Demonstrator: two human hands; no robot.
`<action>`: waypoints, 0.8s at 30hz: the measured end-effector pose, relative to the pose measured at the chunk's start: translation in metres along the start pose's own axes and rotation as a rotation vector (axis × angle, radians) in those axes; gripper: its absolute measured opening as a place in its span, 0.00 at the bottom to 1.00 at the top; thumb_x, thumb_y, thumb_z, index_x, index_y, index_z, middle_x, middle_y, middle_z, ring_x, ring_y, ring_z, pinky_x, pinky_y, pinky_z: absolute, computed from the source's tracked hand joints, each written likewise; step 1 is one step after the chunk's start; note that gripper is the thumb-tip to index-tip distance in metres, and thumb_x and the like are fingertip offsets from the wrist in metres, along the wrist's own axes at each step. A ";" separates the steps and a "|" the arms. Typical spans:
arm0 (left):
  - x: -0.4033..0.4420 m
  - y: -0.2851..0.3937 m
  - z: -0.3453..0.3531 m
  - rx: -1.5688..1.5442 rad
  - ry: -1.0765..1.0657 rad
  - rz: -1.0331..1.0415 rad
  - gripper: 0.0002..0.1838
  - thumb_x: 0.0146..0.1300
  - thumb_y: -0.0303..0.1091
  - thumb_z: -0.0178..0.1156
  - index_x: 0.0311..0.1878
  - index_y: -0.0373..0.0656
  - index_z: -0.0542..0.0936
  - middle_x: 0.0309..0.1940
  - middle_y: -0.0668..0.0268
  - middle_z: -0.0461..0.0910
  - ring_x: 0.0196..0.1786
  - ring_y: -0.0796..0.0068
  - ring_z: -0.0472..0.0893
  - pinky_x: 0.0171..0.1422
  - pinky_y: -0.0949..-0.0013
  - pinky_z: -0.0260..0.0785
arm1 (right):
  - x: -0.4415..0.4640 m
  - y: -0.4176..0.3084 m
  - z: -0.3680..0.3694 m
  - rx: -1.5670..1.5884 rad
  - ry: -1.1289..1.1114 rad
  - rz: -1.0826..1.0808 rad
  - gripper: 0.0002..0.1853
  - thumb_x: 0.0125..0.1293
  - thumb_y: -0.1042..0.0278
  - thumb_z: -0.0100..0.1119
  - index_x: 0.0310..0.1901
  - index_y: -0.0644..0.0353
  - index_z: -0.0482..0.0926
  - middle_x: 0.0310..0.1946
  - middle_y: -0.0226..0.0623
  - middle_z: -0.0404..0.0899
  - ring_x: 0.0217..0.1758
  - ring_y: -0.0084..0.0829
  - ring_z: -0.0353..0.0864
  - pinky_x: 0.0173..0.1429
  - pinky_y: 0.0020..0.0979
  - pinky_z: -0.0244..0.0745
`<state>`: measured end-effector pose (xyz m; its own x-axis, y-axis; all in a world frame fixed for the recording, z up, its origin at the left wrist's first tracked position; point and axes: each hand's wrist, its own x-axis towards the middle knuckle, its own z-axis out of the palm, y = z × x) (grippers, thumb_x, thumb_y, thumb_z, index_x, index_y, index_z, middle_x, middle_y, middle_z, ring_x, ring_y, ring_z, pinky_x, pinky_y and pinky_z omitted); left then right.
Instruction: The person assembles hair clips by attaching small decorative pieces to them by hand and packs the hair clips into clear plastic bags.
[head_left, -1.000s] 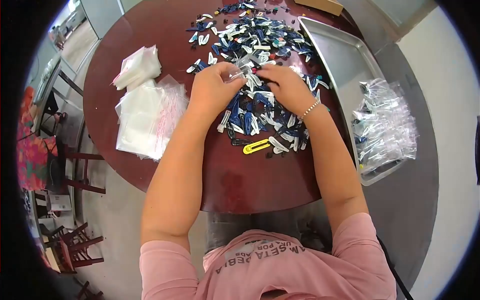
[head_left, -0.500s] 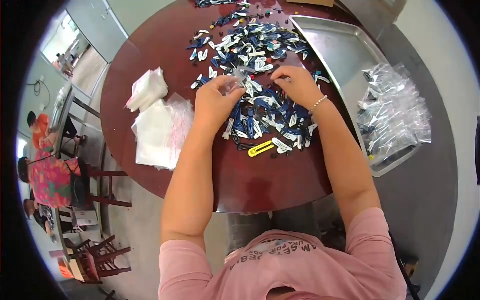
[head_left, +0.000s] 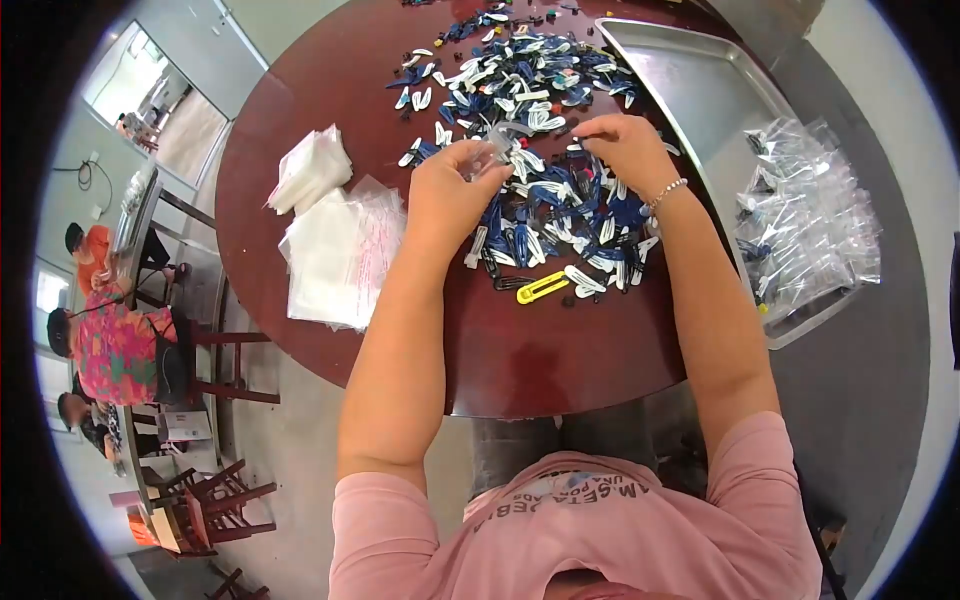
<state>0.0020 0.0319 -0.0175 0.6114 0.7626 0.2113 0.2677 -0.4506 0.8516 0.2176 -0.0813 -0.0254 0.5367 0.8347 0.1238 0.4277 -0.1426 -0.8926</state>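
Observation:
My left hand (head_left: 452, 192) is closed, thumb and fingers pinching a small clear plastic bag (head_left: 512, 132) above the heap of snap hair clips (head_left: 555, 215). The clips are mostly navy, white and black. To its right, over the heap's edge, my right hand (head_left: 635, 158) has its fingers bent together in a pinch. Whatever lies between those fingertips is too small to make out. A beaded bracelet (head_left: 667, 192) circles my right wrist. Near the heap's front edge lies a long yellow piece with a dark slot (head_left: 542, 288).
Stacks of flat clear bags (head_left: 335, 265) lie left on the round dark-red table (head_left: 520, 365). A metal tray (head_left: 690, 80) at the right holds several filled clear bags (head_left: 815, 215). More clips (head_left: 530, 65) spread toward the back. Other people (head_left: 125, 350) sit at a far-left table.
The whole view has shifted slightly, so everything sits further right. My left hand keeps its pinch on the bag. My right hand's fingers remain bent beside the heap.

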 end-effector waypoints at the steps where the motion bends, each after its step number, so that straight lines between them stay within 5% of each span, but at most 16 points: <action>1: 0.000 -0.001 0.000 0.000 0.000 0.012 0.16 0.53 0.34 0.72 0.44 0.37 0.83 0.37 0.65 0.85 0.40 0.80 0.82 0.48 0.74 0.72 | 0.001 0.004 0.000 -0.150 0.030 -0.094 0.11 0.58 0.78 0.61 0.44 0.64 0.84 0.36 0.35 0.84 0.38 0.23 0.81 0.45 0.23 0.76; 3: -0.001 0.002 -0.001 0.002 0.001 0.024 0.16 0.53 0.34 0.72 0.43 0.37 0.83 0.36 0.65 0.85 0.40 0.80 0.82 0.48 0.74 0.72 | 0.002 0.006 0.005 -0.369 0.118 -0.298 0.14 0.56 0.78 0.62 0.45 0.61 0.83 0.42 0.40 0.85 0.44 0.34 0.84 0.50 0.30 0.77; 7: -0.001 0.005 -0.001 0.014 -0.009 0.014 0.16 0.52 0.34 0.72 0.43 0.37 0.83 0.35 0.65 0.85 0.39 0.80 0.82 0.46 0.74 0.72 | -0.002 0.001 0.014 -0.260 0.120 -0.468 0.12 0.56 0.78 0.61 0.43 0.59 0.84 0.42 0.39 0.85 0.46 0.38 0.83 0.53 0.33 0.77; 9: -0.002 0.004 0.000 0.008 -0.006 0.026 0.16 0.52 0.33 0.72 0.43 0.37 0.83 0.35 0.66 0.85 0.39 0.80 0.82 0.46 0.74 0.72 | -0.002 0.002 0.017 -0.575 0.038 -0.713 0.10 0.56 0.78 0.56 0.38 0.59 0.85 0.41 0.39 0.83 0.45 0.40 0.82 0.52 0.37 0.76; 12: -0.003 0.005 0.001 -0.007 0.004 0.012 0.17 0.52 0.33 0.72 0.44 0.37 0.83 0.35 0.65 0.85 0.38 0.80 0.82 0.46 0.74 0.72 | 0.001 0.006 0.022 -0.618 -0.095 -0.598 0.08 0.57 0.76 0.59 0.38 0.60 0.84 0.40 0.39 0.83 0.46 0.42 0.81 0.54 0.38 0.75; 18: -0.004 0.008 -0.001 -0.059 -0.010 0.005 0.17 0.53 0.32 0.72 0.45 0.37 0.82 0.36 0.64 0.85 0.40 0.79 0.82 0.47 0.74 0.72 | 0.001 0.007 0.024 -0.551 0.045 -0.579 0.08 0.56 0.77 0.61 0.39 0.61 0.84 0.39 0.39 0.83 0.44 0.39 0.82 0.51 0.35 0.76; 24: -0.005 0.012 -0.001 -0.127 -0.045 -0.020 0.17 0.52 0.30 0.73 0.45 0.36 0.82 0.39 0.64 0.85 0.42 0.78 0.82 0.49 0.73 0.73 | -0.029 -0.058 0.016 0.023 0.171 -0.614 0.09 0.59 0.78 0.63 0.43 0.61 0.83 0.42 0.37 0.83 0.46 0.27 0.82 0.51 0.25 0.76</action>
<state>0.0013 0.0229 -0.0077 0.6408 0.7476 0.1744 0.1851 -0.3710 0.9100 0.1654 -0.0887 0.0157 0.3079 0.6636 0.6818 0.6799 0.3478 -0.6456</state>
